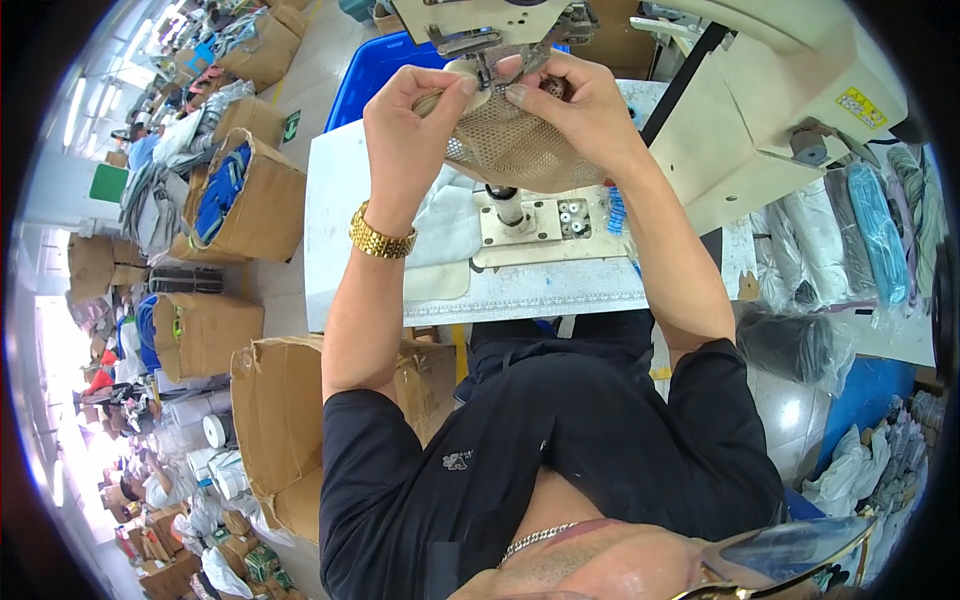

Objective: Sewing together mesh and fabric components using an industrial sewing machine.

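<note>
Tan mesh cloth [525,158], 12 o'clock: open-weave textile, matt, perforated surface. Sewing machine arm [745,130], 2 o'clock: cream painted casing, smooth, low sheen. Cylindrical post [508,208], 12 o'clock: dark metal, glossy. Desk [345,235], 10 o'clock: pale top, finely speckled, mostly matt. Tub [362,80], 11 o'clock: blue plastic, smooth, glossy. Wristwatch [381,236], 10 o'clock: gold-coloured metal, polished. Shirt [560,420], 5 o'clock: black cloth, matt. Open carton [275,440], 8 o'clock: brown cardboard, matt, creased. Wrapping bags [872,235], 3 o'clock: clear plastic film, wrinkled, shiny. Floor tiles [790,412], 4 o'clock: smooth, reflective.
</note>
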